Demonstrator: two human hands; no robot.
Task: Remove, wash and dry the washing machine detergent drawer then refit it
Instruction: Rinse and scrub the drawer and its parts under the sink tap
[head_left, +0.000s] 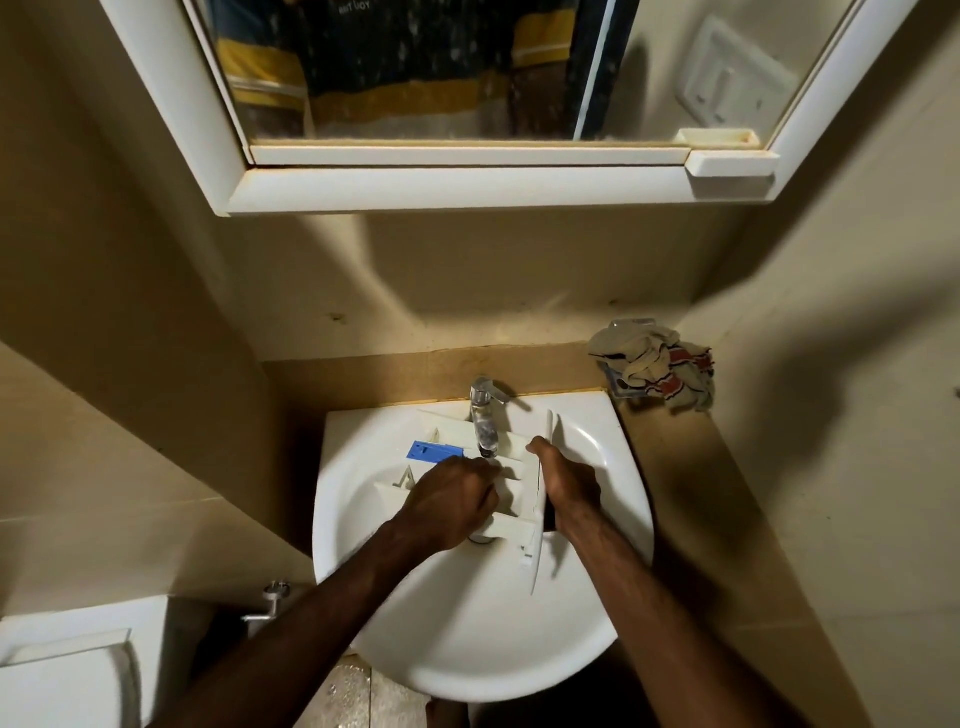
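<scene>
Detergent drawer (519, 470) lying across the sink (467, 649) bowl, under the tap (483, 415); front panel (540, 514) at the right, blue insert (428, 451) at the far left end. Water at the spout likely running; hard to confirm. Left hand (452, 501) curled down into the compartments, probably rubbing; whether anything is pinched cannot be told. Right hand (563, 478) wrapped round the front panel, thumb over the top edge, steadying. Looks mid-wash; drying and refit not yet done. Cloth (657, 371) bunched on the ledge to the right, likely for drying. Handling judgement: light, rigid moulded plastic; slippery when wet; thin dividers and rear clips probably brittle. Best hold: front panel plus one long side wall; avoid levering on the insert.
</scene>
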